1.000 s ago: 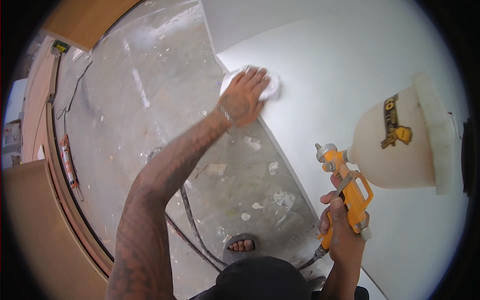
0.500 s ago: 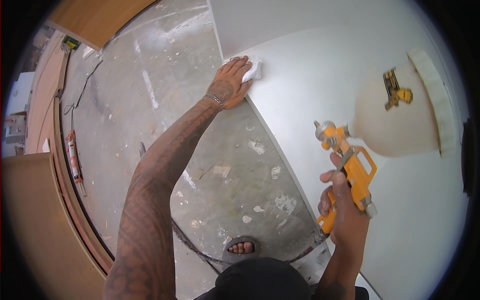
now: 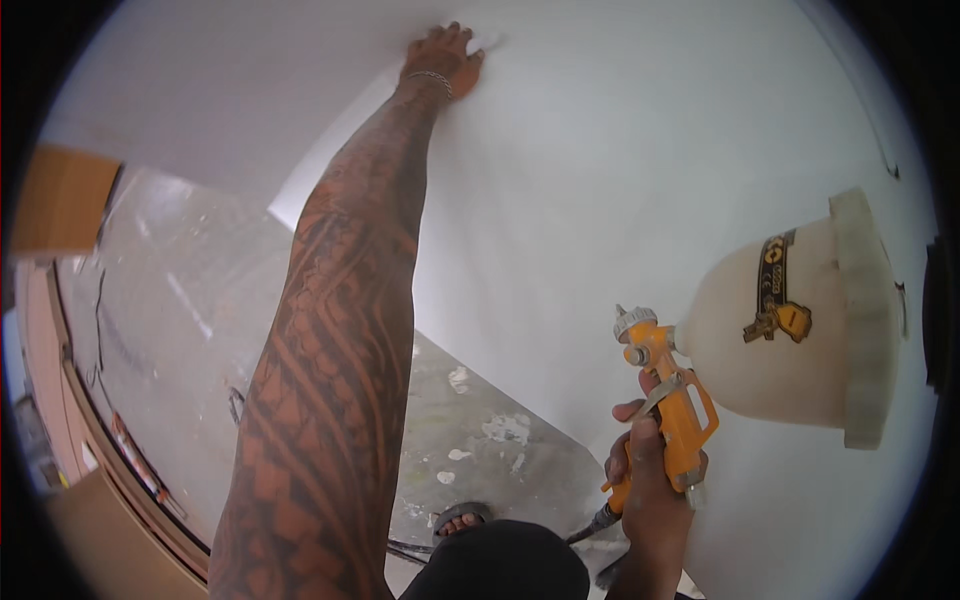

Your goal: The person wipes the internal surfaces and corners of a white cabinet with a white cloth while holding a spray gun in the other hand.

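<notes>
1. A smooth, flat white panel [image 3: 560,200] lies beneath my hands.
2. Above it, my right hand [image 3: 655,475] curls around an orange spray gun [image 3: 684,430] with a rounded translucent cup [image 3: 775,375].
3. My left hand [image 3: 442,58], fingers slightly spread, covers a white cloth [image 3: 478,45] on it.

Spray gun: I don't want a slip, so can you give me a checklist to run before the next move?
1. Gun gripped: ok, in the right hand.
2. Cup attached to the gun: ok, joined near the nozzle end.
3. Hose attached: ok, it meets the handle's base.
4. Trigger released: cannot tell; fingers surround it.
5. White panel clear of hands: not ok, the left hand is on it.
6. Cloth flat under that hand: cannot tell, mostly hidden.
</notes>
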The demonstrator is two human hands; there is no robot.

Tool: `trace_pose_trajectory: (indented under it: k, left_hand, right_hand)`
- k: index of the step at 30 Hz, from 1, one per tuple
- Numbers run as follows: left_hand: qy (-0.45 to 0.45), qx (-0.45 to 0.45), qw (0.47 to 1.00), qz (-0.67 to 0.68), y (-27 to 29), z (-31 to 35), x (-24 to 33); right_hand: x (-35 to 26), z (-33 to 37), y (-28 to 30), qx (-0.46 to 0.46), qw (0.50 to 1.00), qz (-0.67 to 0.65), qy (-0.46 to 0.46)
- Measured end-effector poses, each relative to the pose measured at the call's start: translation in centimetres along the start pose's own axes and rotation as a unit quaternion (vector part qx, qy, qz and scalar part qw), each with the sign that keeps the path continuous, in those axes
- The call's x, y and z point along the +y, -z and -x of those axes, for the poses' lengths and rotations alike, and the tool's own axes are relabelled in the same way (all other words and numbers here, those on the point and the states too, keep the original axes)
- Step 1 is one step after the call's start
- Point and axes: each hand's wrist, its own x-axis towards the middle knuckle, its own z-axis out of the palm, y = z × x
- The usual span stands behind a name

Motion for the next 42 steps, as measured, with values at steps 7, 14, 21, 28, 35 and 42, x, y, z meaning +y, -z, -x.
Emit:
trace_pose_trajectory:
  k: [7, 14, 21, 28, 35, 42]
  left_hand:
    - [-0.327, -0.066, 0.929, 0.162, -2.1, 14.7, 14.8]
    - [-0.397, -0.078, 0.891, 0.205, 1.8, 28.0, 13.2]
    - [0.02, 0.126, 0.991, -0.03, 2.7, 23.3, -5.3]
    - [-0.13, 0.031, 0.978, 0.157, 0.9, 33.4, 16.8]
    - [-0.148, -0.068, 0.98, 0.116, 5.9, 39.6, 12.4]
    - [0.08, 0.024, 0.991, -0.103, 3.6, 35.6, 4.8]
  right_hand:
    - [1.5, -2.0, 0.0, 0.045, 0.999, -0.027, -0.004]
    - [3.4, 0.3, 0.8, -0.016, 0.999, -0.022, -0.017]
    - [4.5, 3.4, 1.5, -0.097, 0.994, 0.043, -0.009]
    - [5.4, 6.5, 3.4, -0.093, 0.995, 0.015, 0.026]
    - [5.6, 9.5, 5.2, -0.118, 0.993, -0.015, 0.02]
    - [6.4, 11.9, 4.2, -0.186, 0.977, 0.044, 0.093]
